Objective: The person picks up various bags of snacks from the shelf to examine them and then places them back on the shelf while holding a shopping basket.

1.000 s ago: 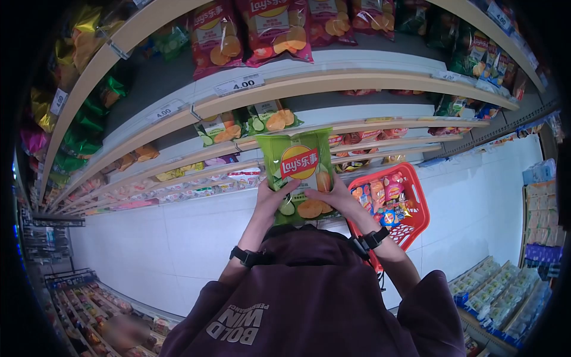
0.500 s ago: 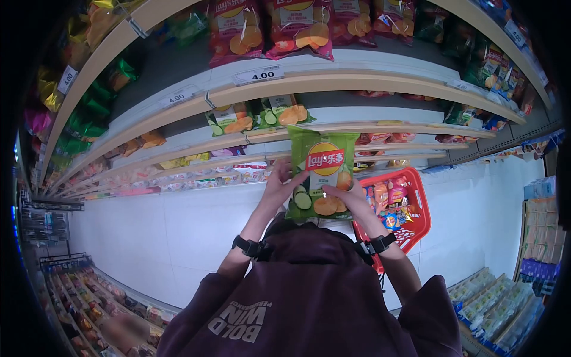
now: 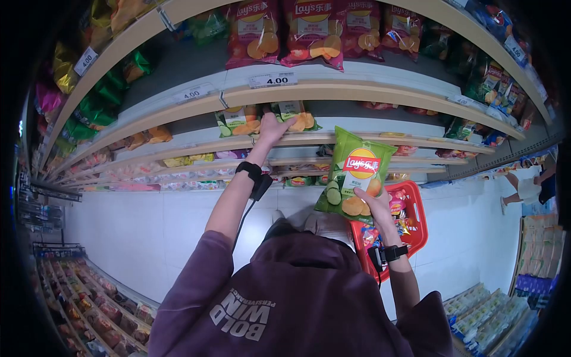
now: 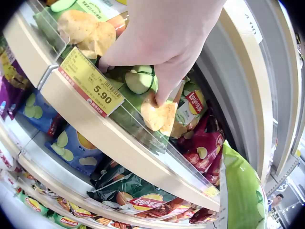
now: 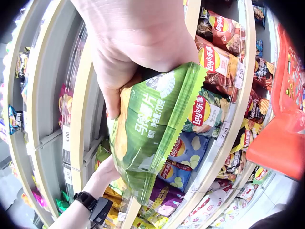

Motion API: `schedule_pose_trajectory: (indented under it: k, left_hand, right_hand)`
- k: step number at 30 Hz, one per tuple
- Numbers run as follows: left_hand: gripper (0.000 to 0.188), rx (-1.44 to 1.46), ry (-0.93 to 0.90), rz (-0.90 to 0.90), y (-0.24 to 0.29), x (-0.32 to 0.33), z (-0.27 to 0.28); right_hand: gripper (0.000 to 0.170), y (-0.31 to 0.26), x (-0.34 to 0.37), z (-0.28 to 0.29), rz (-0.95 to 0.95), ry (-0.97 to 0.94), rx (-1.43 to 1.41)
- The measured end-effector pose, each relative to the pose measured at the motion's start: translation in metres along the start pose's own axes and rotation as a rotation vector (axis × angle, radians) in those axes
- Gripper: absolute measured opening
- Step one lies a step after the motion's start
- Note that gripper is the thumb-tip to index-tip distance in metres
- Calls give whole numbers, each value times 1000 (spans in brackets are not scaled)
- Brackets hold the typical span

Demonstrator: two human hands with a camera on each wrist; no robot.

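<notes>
The right hand (image 3: 376, 208) holds a glossy green chip bag (image 3: 358, 163), a puffed plastic pillow with crimped, zigzag end seams, its thumb lying along the printed front and its remaining fingers behind. This bag is off the shelf, hanging tilted over the aisle in front of the shelf's wooden front edge (image 3: 196, 150), its lower end near the open red plastic basket (image 3: 420, 217). The left hand (image 3: 273, 130) reaches past that edge, its thumb on the crinkled front of a matching shelf bag (image 3: 306, 121); its fingers are partly hidden, so I cannot tell whether they grip. A clear, stiff lip (image 4: 136, 128) rises along the edge, beside a yellow price tag (image 4: 92, 83). Overhead, the upper shelf board (image 3: 345, 90) leaves a low slot; smooth floor (image 3: 143, 229) opens below.
</notes>
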State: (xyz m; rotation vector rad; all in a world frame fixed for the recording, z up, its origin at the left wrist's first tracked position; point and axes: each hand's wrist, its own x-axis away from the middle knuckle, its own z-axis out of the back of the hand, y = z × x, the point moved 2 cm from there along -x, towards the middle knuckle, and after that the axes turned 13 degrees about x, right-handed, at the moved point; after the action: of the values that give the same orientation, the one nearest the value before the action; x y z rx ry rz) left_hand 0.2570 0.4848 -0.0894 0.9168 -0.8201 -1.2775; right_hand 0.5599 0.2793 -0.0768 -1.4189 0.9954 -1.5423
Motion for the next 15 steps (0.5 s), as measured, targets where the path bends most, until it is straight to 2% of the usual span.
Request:
schedule_pose_trajectory:
  k: [1, 2, 5, 6, 9, 12, 15]
  left_hand:
    - [87, 27, -18, 33, 3, -1, -1]
    - [74, 117, -79, 116, 11, 1, 1]
    - [63, 182, -7, 164, 8, -4, -2]
    - [63, 193, -7, 267, 7, -6, -3]
    - [61, 360, 41, 166, -7, -15, -8]
    - [57, 550, 6, 105, 16, -6, -4]
    - [53, 740, -115, 280, 19, -3, 4]
  right_hand:
    - [54, 3, 1, 1, 3, 1, -3]
    - [54, 5, 2, 1, 7, 1, -7]
    - [55, 13, 2, 3, 23, 7, -30]
    - [55, 14, 2, 4, 30, 9, -39]
    - [54, 9, 5, 4, 31, 33, -26]
    - [54, 5, 2, 6, 26, 30, -37]
    - [54, -1, -2, 6, 41, 29, -43]
